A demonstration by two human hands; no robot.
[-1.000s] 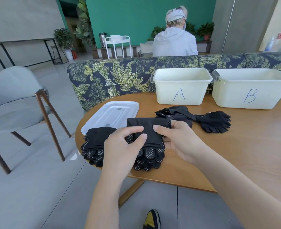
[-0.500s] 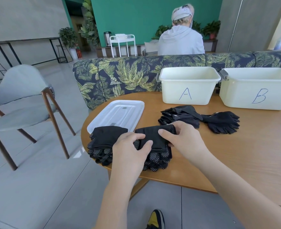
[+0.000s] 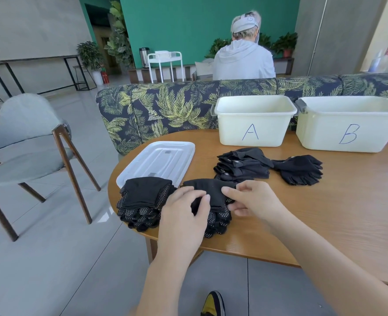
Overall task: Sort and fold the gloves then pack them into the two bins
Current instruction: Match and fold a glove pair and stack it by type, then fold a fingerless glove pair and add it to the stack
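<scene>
Near the table's front edge lies a folded stack of black dotted gloves [image 3: 213, 197]. My left hand [image 3: 184, 215] holds its left side, thumb on top. My right hand [image 3: 250, 199] pinches its right edge between thumb and fingers. A second folded stack of dotted gloves [image 3: 143, 199] lies just to the left. Behind them sit a pile of plain black gloves [image 3: 241, 165] and a flat black glove pair [image 3: 300, 169]. Two white bins stand at the back, bin A [image 3: 254, 119] and bin B [image 3: 350, 124]; no gloves show above their rims.
A white plastic lid [image 3: 159, 160] lies on the round wooden table [image 3: 336, 213] left of the gloves. A leaf-patterned sofa [image 3: 161, 110] runs behind the table, with a person seated beyond it. A grey chair [image 3: 22, 142] stands on the floor at left.
Both hands have stayed on the right dotted stack, pressing it flatter. My right thumb has shifted toward the middle of the top fold. The camera has drifted left.
</scene>
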